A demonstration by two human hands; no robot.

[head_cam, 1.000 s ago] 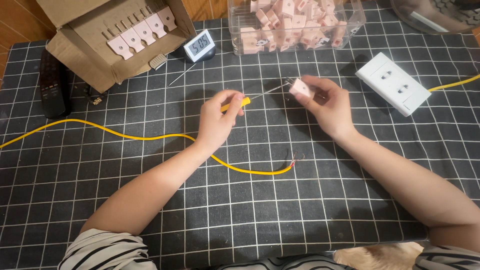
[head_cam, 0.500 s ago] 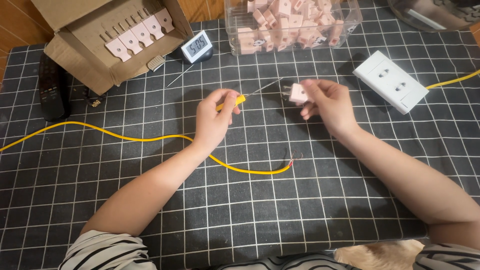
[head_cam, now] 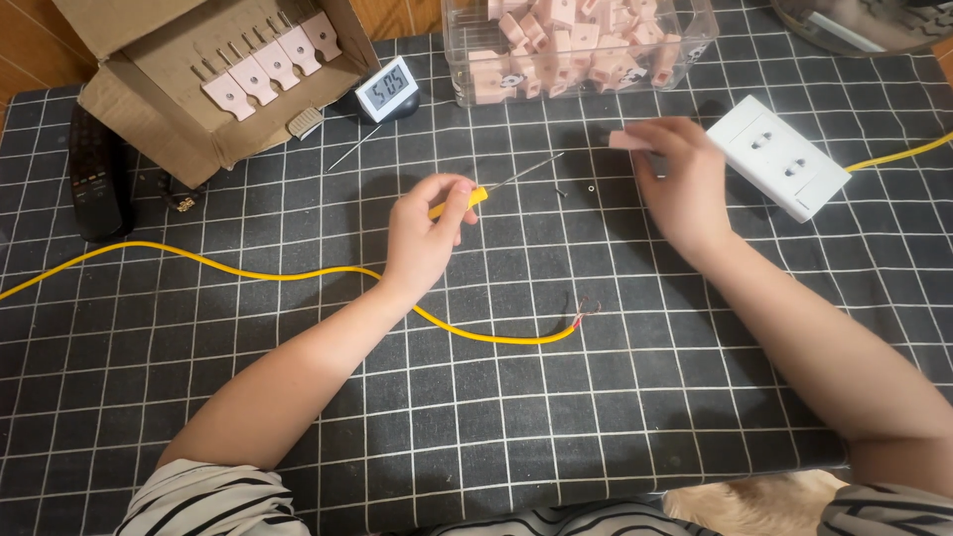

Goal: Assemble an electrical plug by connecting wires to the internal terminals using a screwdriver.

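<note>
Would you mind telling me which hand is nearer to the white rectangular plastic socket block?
Right. The right hand lies just left of the white rectangular plastic socket block, nearly touching it. The left hand is farther left, holding a yellow-handled screwdriver.

Black mat [head_cam: 298,417] with white grid, wooden surface [head_cam: 25,60] beyond, even light

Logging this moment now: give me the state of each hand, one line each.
Left hand: closed on a yellow-handled screwdriver.
Right hand: fingers pinching a small pink plastic piece.
</note>
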